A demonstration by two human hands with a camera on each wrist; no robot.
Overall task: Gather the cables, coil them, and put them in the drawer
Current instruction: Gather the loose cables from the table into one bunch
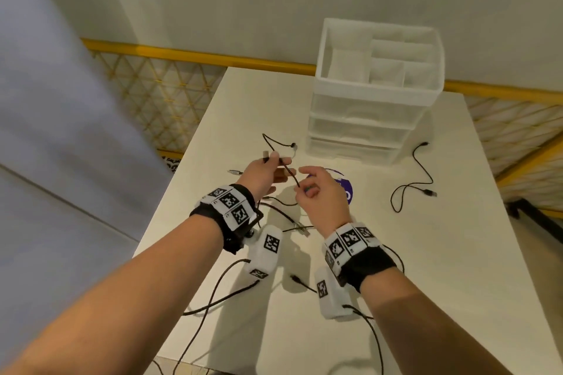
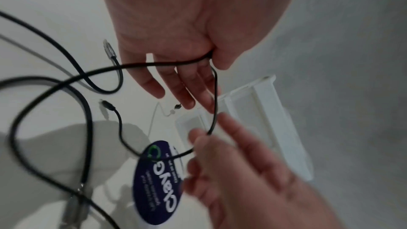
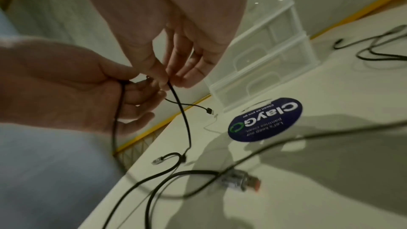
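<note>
Above the white table [image 1: 426,253] my left hand [image 1: 271,166] holds a thin black cable [image 1: 291,175], the thumb pinning it against the fingers [image 2: 187,93]. My right hand [image 1: 304,187] pinches the same cable a short way along, between thumb and fingertips [image 3: 163,77]. The stretch between the hands is short; the rest hangs in loops [image 3: 187,128] down to the table. A white plastic drawer unit [image 1: 374,91] stands at the back, its drawers shut and its divided top tray open.
A second black cable [image 1: 417,179] lies loose at the right of the table. More black cables and plugs [image 1: 301,227] lie under my wrists. A round purple sticker [image 1: 345,189] sits below my right hand. A yellow railing [image 1: 182,55] runs behind the table.
</note>
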